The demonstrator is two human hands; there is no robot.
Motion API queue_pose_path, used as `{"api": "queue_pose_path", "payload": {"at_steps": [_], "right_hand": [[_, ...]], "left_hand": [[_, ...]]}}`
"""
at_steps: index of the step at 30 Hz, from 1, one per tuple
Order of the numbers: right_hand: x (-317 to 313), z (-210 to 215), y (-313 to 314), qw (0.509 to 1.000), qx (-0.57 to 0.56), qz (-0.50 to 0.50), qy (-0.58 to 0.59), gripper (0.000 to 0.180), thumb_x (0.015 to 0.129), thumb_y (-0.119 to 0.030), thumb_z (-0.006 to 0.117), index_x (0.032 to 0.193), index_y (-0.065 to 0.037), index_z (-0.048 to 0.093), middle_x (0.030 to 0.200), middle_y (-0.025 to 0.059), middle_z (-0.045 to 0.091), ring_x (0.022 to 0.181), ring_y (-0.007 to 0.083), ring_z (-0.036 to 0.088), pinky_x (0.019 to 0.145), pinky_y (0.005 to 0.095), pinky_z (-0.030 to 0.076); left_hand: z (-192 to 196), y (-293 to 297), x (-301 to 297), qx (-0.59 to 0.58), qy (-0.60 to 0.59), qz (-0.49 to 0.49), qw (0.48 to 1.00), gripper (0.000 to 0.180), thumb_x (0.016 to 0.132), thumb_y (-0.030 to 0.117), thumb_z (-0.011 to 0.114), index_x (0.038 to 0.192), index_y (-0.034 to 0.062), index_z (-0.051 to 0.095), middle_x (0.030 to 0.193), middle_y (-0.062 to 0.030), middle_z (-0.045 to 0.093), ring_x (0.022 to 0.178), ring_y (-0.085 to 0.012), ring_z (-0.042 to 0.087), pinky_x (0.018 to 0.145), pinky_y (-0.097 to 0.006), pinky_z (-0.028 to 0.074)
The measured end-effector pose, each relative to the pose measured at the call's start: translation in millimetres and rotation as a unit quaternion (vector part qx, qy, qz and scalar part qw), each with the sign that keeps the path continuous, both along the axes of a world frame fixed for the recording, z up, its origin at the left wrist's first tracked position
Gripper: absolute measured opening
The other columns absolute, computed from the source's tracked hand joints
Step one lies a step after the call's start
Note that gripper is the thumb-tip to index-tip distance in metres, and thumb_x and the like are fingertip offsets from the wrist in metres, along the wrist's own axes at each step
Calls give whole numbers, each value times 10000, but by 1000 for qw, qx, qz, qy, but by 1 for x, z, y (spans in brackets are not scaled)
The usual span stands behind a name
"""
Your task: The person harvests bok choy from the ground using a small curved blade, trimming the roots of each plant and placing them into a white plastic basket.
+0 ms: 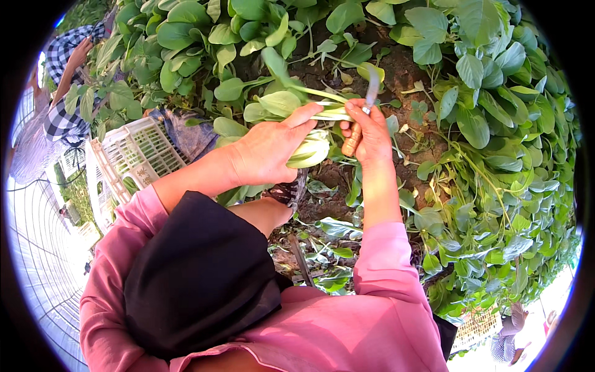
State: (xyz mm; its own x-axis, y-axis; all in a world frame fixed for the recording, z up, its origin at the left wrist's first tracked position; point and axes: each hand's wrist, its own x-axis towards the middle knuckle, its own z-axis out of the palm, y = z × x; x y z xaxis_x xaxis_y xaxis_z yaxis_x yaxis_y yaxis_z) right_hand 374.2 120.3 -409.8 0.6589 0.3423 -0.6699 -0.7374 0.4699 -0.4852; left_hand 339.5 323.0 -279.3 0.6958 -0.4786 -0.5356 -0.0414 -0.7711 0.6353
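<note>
My left hand [266, 152] is closed around a bok choy [310, 149], whose pale, thick base pokes out below the fingers. Its green leaves spread away from me past the thumb. Close beside it on the right, my right hand [372, 133] grips the brown wooden handle [351, 141] of a small sickle. The sickle's curved metal blade [373, 87] points away from me, slightly blurred. Thumb and fingers of that hand also meet the pale stalks at the plant's right side; exactly how they pinch them I cannot tell.
Leafy plants [477, 111] grow thickly ahead and to the right. A white plastic crate [145, 149] stands at left, by a dark cloth [189, 133]. My black-clad knee [198, 273] rises in front. Another person's checkered sleeve [65, 56] shows at upper left. Cut leaves litter the soil [396, 68].
</note>
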Motion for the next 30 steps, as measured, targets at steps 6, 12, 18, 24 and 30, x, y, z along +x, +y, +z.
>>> {"api": "queue_pose_path", "payload": {"at_steps": [6,12,18,24,30], "right_hand": [[0,45,-46,961,-246,-16,-121,192,806,-51,745,951,-29,622,704,33,644,507,104,586,430,222,420],[-11,98,-26,956,-97,245,-126,198,794,-28,739,964,-28,638,690,42,652,512,93,614,399,189,443],[-44,62,14,988,-22,150,-17,205,792,-88,763,934,-48,621,701,20,644,522,116,621,454,225,456],[-13,37,33,954,-66,282,-78,184,840,-148,724,966,-64,619,738,30,643,487,112,590,424,213,397],[49,7,67,889,-269,349,-121,332,933,-320,570,932,10,605,683,104,633,427,147,538,405,289,407]], "left_hand": [[47,42,22,-294,219,228,902,764,633,68,711,1334,-43,431,1332,-180,526,1170,-289,579,995,-376,454],[46,79,3,-385,335,410,756,872,621,20,690,1419,-34,343,1355,-194,518,1233,-310,527,1096,-410,360],[-14,48,-30,-440,480,533,541,629,766,94,642,1359,-7,462,1281,-191,587,1121,-272,612,1025,-390,452],[-21,57,-29,-395,484,555,550,654,748,59,636,1372,-6,448,1282,-181,590,1164,-285,590,1049,-384,436],[-27,58,20,-132,259,231,928,418,641,144,742,994,-49,629,1145,-157,616,879,-268,667,777,-365,520]]}}
